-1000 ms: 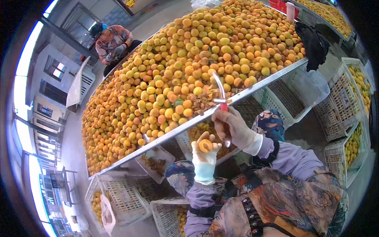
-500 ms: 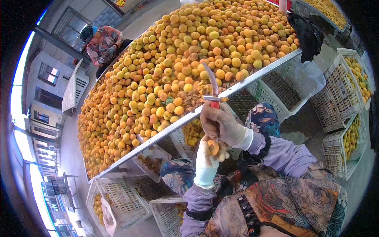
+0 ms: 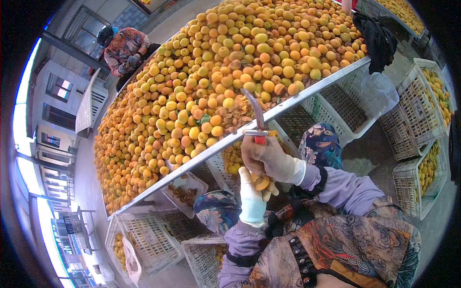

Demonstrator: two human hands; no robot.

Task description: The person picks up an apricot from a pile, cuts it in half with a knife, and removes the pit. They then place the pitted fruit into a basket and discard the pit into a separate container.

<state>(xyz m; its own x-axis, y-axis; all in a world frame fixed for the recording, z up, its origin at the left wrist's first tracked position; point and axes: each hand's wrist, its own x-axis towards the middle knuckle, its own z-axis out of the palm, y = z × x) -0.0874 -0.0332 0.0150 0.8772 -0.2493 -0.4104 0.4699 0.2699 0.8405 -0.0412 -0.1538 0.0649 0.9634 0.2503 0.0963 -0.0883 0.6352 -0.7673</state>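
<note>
My right hand (image 3: 272,157), in a stained pale glove, is closed round the red handle of a curved knife (image 3: 255,109). Its blade points up and away, over the metal edge of the table. Just below it, my left hand (image 3: 253,196), also gloved, holds an orange apricot (image 3: 260,182) between thumb and fingers. The two hands are close together, with the right above the left. Beyond the knife, a large heap of apricots (image 3: 206,81) covers the sloping table, with brownish pulp near its edge.
The table's metal edge (image 3: 192,164) runs diagonally in front of me. Below it stand plastic crates (image 3: 149,240); stacked crates with apricots (image 3: 414,108) are at the right. A black cloth (image 3: 377,41) hangs at the far corner. A person (image 3: 126,50) sits across the table.
My right hand and the knife have moved slightly down. The apricot in my left hand shows at a different tilt. The other person's hands have shifted.
</note>
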